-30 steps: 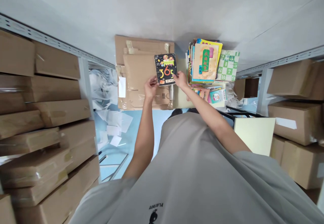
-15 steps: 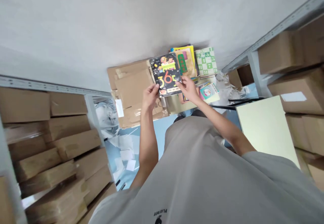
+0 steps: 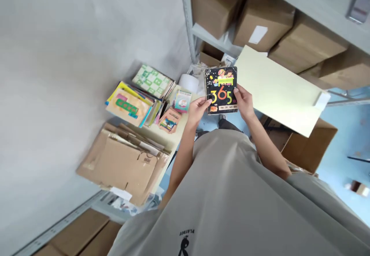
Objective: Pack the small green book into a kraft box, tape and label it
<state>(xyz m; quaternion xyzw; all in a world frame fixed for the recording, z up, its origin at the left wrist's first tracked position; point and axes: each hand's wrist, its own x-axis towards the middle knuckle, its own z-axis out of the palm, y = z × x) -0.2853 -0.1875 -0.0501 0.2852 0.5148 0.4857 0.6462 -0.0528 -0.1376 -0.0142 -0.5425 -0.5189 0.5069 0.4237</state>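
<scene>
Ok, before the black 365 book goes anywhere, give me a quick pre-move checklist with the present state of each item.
1. Both hands on the book: ok, left hand at its lower left edge, right hand at its lower right.
2. Book clear of other things: ok, held in the air.
3. Cover facing the camera: ok, "365" readable.
4. Pale board beside the right hand free of things: ok.
5. Stack of books steady: cannot tell, it looks fanned out.
6. Grip firmness: cannot tell.
</scene>
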